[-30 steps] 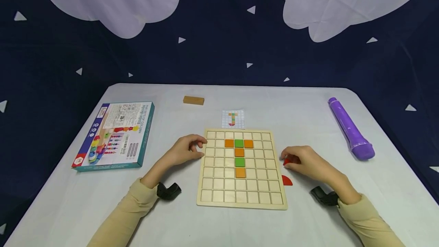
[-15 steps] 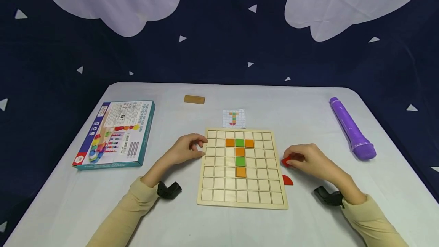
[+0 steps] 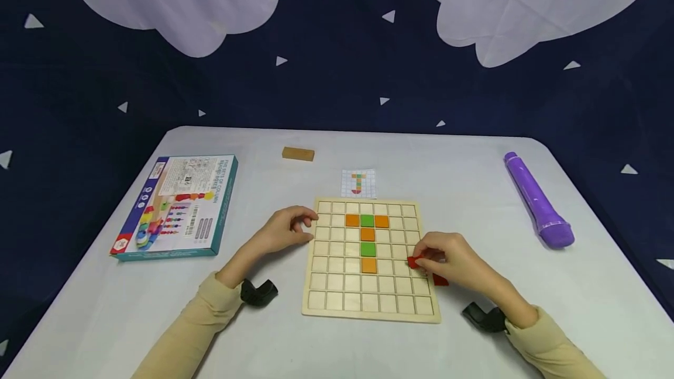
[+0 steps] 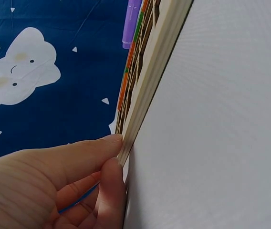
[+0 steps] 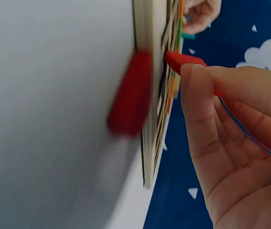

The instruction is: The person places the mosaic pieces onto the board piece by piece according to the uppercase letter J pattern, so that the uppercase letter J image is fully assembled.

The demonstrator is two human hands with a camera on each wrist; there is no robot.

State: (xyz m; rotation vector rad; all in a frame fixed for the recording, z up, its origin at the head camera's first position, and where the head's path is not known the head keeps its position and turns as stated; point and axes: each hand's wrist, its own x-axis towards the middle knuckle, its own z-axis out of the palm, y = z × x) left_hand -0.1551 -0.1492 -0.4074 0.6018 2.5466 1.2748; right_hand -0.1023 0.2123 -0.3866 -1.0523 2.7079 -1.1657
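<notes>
A wooden grid board [image 3: 371, 300] lies flat, with orange and green square tiles [image 3: 368, 249] set in a T-like shape. My left hand [image 3: 281, 230] touches the board's left edge with thumb and fingertip, its fingers loosely bent. Over the board's right side, my right hand [image 3: 455, 259] pinches a small red block [image 3: 413, 262] between thumb and fingers. The right wrist view shows that red block [image 5: 185, 62] above the grid face. A second red block [image 3: 440, 280] sits on the table against the board's right edge, partly hidden behind the right hand.
Behind the board lies a small pattern card [image 3: 358, 183] showing a coloured figure. A wooden bar [image 3: 298, 154] is further back. On the left rests a flat toy box [image 3: 176, 206], on the right a purple microphone-shaped object [image 3: 539, 200].
My right hand has carried the red block leftward from beside the board to over its right columns. My left hand has stayed at the left edge.
</notes>
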